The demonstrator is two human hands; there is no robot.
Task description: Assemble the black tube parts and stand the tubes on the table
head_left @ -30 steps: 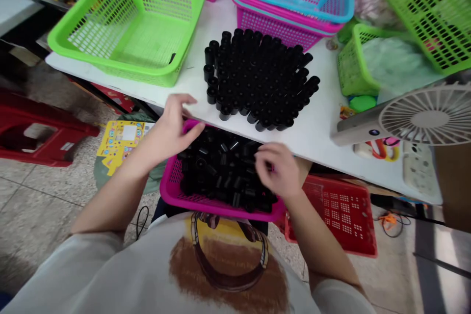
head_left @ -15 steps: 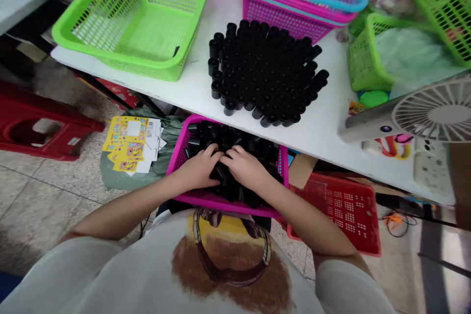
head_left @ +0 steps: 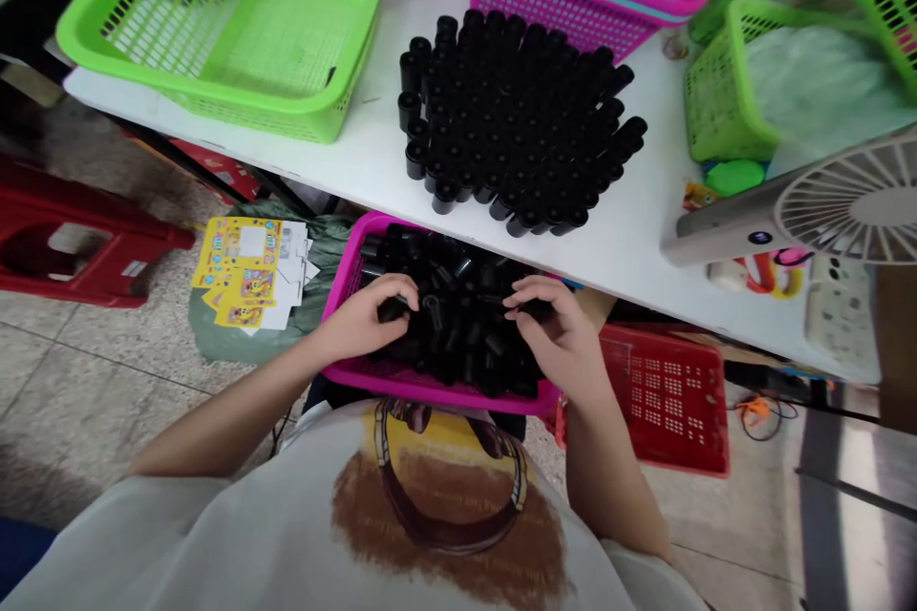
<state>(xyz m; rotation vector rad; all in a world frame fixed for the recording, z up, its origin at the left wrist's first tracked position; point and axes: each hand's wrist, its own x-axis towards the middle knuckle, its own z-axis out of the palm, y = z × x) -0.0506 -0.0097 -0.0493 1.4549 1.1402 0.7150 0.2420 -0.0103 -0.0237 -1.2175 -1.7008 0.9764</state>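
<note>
A magenta basket (head_left: 342,286) below the table edge holds many loose black plastic tubes (head_left: 448,325), lying at all angles. Over its left side my left hand (head_left: 369,317) curls around a black tube (head_left: 393,308), thumb and fingers on either side. My right hand (head_left: 565,339) is at the basket's right side, fingers bent around another dark tube (head_left: 537,308), partly hidden by the hand. On the white table (head_left: 373,158), just beyond the basket, similar black tubes (head_left: 508,124) stand upright in a tight cluster, with some at the right edge leaning.
A green basket (head_left: 287,38) with a small black piece inside stands at the table's left. Stacked magenta and blue baskets (head_left: 559,0) are behind the cluster. A fan (head_left: 759,215) sits at the right. Yellow printed cards (head_left: 240,267) and a red crate (head_left: 666,401) lie lower down.
My hands were together in the middle of the basket and have moved apart, the left one leftward and the right one rightward. The view has shifted slightly.
</note>
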